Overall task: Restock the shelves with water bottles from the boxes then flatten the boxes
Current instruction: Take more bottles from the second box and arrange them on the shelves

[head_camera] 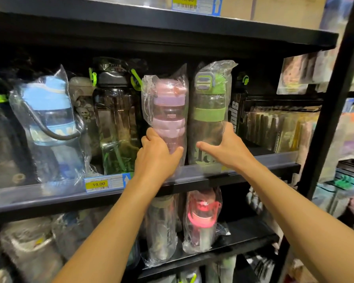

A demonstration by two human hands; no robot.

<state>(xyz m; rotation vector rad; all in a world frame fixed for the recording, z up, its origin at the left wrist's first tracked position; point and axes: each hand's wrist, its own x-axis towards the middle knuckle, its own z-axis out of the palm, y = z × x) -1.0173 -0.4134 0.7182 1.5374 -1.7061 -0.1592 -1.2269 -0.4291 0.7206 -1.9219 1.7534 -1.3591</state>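
A pink water bottle (pixel 168 111) in a clear plastic bag stands upright on the middle shelf (pixel 253 160). My left hand (pixel 157 154) grips its lower part, thumb on the right side. Right beside it stands a green-banded bottle (pixel 209 111), also bagged. My right hand (pixel 227 148) holds its lower right side, thumb stretched across the front. Both bottles touch each other near the shelf's front edge.
Left of the pink bottle stand a large dark bottle (pixel 116 119) with green clips and a blue bottle (pixel 49 119). A yellow price tag (pixel 98 184) sits on the shelf rail. The lower shelf holds a red-lidded bottle (pixel 201 219). A black upright post (pixel 331 111) bounds the right.
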